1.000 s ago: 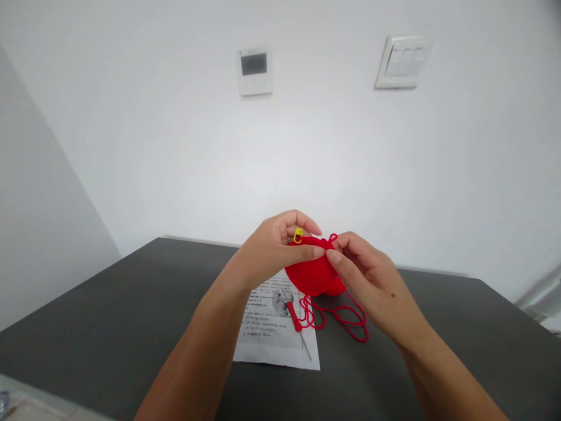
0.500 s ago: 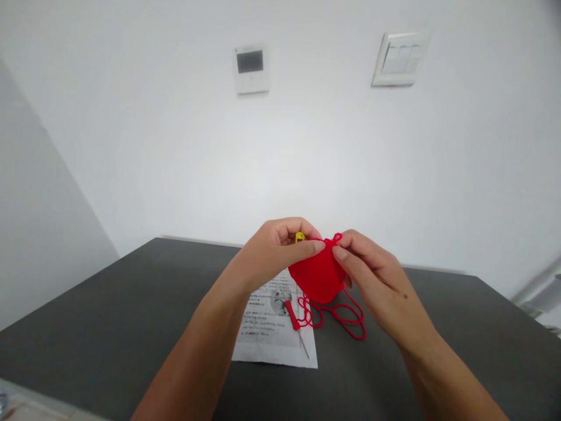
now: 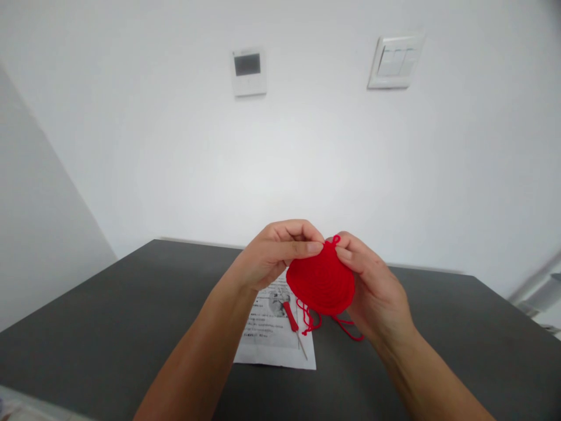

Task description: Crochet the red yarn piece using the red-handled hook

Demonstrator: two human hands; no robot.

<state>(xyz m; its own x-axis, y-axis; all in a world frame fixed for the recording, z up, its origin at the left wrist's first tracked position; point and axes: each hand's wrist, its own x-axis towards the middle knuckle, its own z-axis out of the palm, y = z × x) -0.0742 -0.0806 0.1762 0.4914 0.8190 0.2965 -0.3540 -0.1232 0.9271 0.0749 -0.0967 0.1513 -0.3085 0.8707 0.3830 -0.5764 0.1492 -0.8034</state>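
A round red crochet piece [image 3: 322, 279] hangs between my two hands, its ringed face toward me. My left hand [image 3: 280, 250] pinches its upper edge between thumb and fingers. On the other side, my right hand [image 3: 374, 280] grips the edge near the top, with some fingers hidden behind the piece. A small loop of red yarn [image 3: 336, 239] sticks up between my fingertips. Below lies a crochet hook [image 3: 291, 316] with a red handle and a thin metal shaft, on a printed sheet [image 3: 274, 348]. Loose red yarn [image 3: 312, 323] trails under the piece.
The dark table [image 3: 175, 292] runs back to a white wall [image 3: 307, 152]. A small panel with a dark screen [image 3: 248, 71] and a light switch [image 3: 394, 62] are mounted on the wall.
The crochet piece has turned so that more of its round face shows. The yellow clip by my left fingers is now out of sight. Less of the trailing yarn is visible.
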